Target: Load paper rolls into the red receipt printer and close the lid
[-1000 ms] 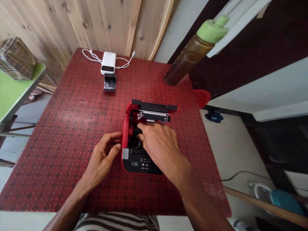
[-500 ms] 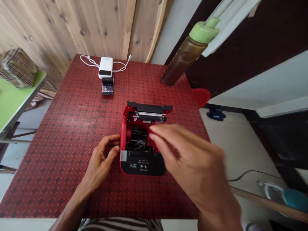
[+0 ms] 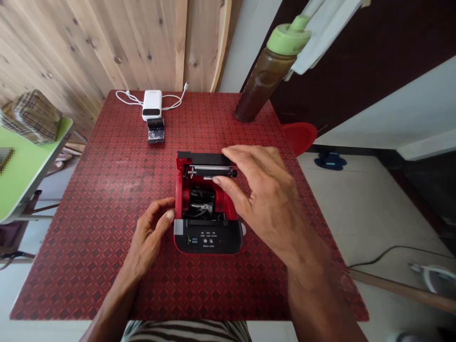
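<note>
A red and black printer-like device (image 3: 208, 237) stands on the patterned red table (image 3: 107, 190), its lid (image 3: 206, 159) raised at the far side. Inside the bay lies a black roll (image 3: 202, 199) with a shiny, wrinkled surface. My right hand (image 3: 263, 190) has the right end of the lid between thumb and fingers. Against the device's left side rests my left hand (image 3: 153, 230), its fingers curled and the thumb at the edge; its fingertips are partly hidden.
Near the back edge are a white power bank (image 3: 152, 102) with a cable and a small black roll (image 3: 156, 131). A tall brown bottle (image 3: 261, 78) stands at the back right. A green table (image 3: 21, 166) holds a plaid bag (image 3: 33, 116).
My right hand has moved from above the bay up to the lid and taken hold of it. My left hand stays beside the device. The camera view has shifted slightly.
</note>
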`<action>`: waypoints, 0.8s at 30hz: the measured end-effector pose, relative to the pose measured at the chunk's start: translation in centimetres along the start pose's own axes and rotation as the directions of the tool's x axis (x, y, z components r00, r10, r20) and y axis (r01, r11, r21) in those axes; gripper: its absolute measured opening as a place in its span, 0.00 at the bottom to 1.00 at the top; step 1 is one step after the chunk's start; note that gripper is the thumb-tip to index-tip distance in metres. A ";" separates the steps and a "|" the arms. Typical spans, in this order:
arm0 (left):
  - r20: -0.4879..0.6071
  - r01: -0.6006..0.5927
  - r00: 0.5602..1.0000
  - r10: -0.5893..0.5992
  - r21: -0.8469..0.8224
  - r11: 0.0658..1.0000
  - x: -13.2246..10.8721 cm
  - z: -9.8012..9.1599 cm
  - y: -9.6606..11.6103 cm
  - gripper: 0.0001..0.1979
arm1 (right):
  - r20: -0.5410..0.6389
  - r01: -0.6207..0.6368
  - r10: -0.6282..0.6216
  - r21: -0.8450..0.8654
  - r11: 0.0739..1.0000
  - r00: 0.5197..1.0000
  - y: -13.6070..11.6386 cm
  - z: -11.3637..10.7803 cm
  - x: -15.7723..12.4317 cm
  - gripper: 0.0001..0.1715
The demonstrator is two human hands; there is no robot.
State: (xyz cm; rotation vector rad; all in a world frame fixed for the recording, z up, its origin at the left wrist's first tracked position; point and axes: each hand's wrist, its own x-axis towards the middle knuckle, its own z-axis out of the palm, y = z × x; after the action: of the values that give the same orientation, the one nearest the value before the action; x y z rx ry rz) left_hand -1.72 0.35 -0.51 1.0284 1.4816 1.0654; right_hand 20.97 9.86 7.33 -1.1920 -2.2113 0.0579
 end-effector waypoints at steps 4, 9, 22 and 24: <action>0.004 0.002 1.000 -0.002 0.011 1.000 -0.1 0.1 0.2 0.27 | -0.027 0.049 -0.049 -0.032 0.998 0.998 0.4 0.1 -0.1 0.18; 0.021 0.005 1.000 -0.005 0.004 1.000 0.0 0.1 0.5 0.27 | -0.045 0.084 -0.086 -0.042 0.996 0.995 1.3 0.2 -0.3 0.23; -0.064 -0.185 0.979 0.194 0.122 0.975 2.3 0.5 2.5 0.23 | 0.021 0.214 -0.216 0.078 0.974 0.976 -0.1 -2.0 -3.9 0.07; -0.091 -0.197 0.974 0.208 0.123 0.973 2.2 0.5 2.3 0.22 | 0.051 0.231 -0.239 0.122 0.965 0.970 -0.2 -1.4 -4.3 0.07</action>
State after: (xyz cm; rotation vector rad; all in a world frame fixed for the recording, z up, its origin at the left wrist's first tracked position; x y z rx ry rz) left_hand -1.31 3.08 1.12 1.2420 1.5589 1.2048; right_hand 23.33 6.09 6.35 -0.8706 -2.3579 0.1268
